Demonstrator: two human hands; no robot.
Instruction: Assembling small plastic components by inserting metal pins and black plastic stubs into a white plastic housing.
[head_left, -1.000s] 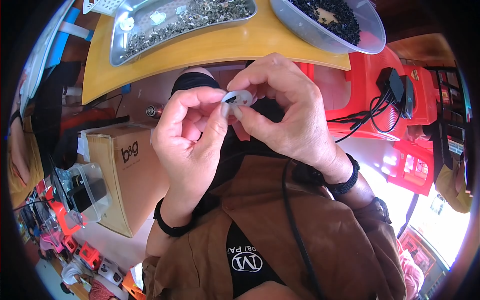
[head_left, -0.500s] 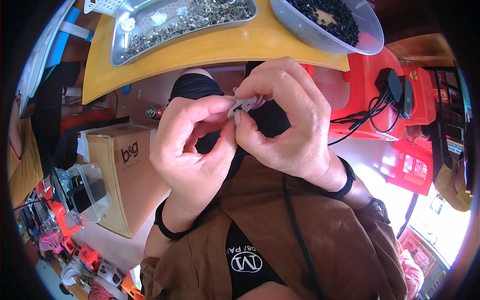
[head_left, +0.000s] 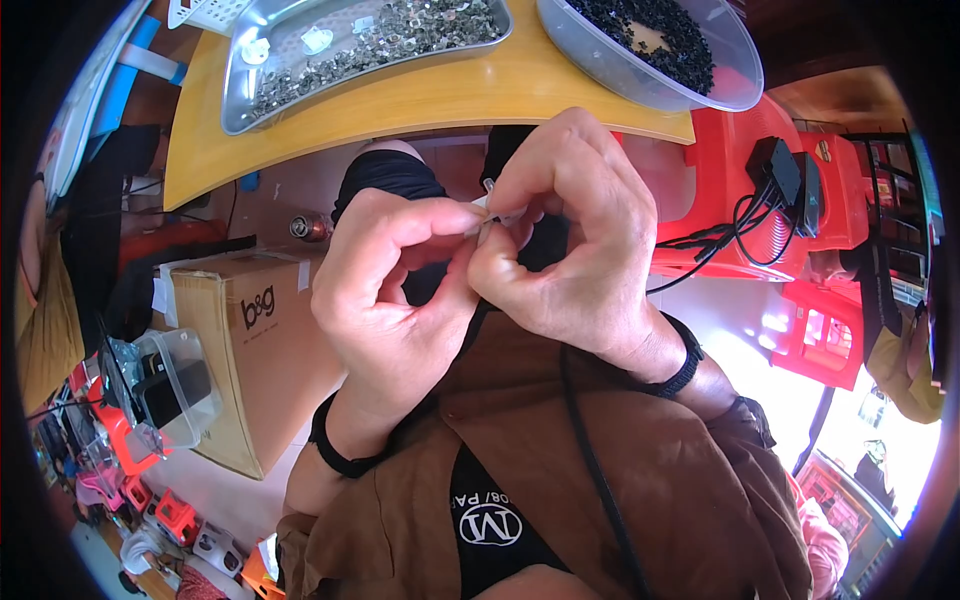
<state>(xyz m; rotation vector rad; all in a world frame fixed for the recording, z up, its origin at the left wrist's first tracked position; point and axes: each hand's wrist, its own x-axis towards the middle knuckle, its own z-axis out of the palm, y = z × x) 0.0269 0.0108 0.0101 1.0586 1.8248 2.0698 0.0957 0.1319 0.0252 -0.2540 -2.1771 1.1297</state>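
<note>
A small white plastic part (head_left: 482, 202) is pinched between both my hands, just short of the table's near edge and above my knees. My left hand (head_left: 385, 285) grips it from one side with thumb and forefinger. My right hand (head_left: 590, 230) closes on the other side, its thumb and fingertips meeting those of the left. Fingers cover most of the part, and a dark spot shows at the fingertips. On the table, a metal tray (head_left: 233, 95) holds many small shiny metal pieces (head_left: 420, 30) and a few white plastic parts (head_left: 317, 40).
Beyond my right hand, a clear plastic tub (head_left: 738, 88) of small black pieces (head_left: 690, 70) stands on the yellow table (head_left: 400, 112). A red plastic chair (head_left: 735, 190) with black cables (head_left: 715, 238) is at the right. A cardboard box (head_left: 270, 350) and drink can (head_left: 310, 227) are at the left.
The white part has turned in my fingers, and less of its face shows. My left hand has shifted slightly right, and the fingertips of both hands have drawn closer together.
</note>
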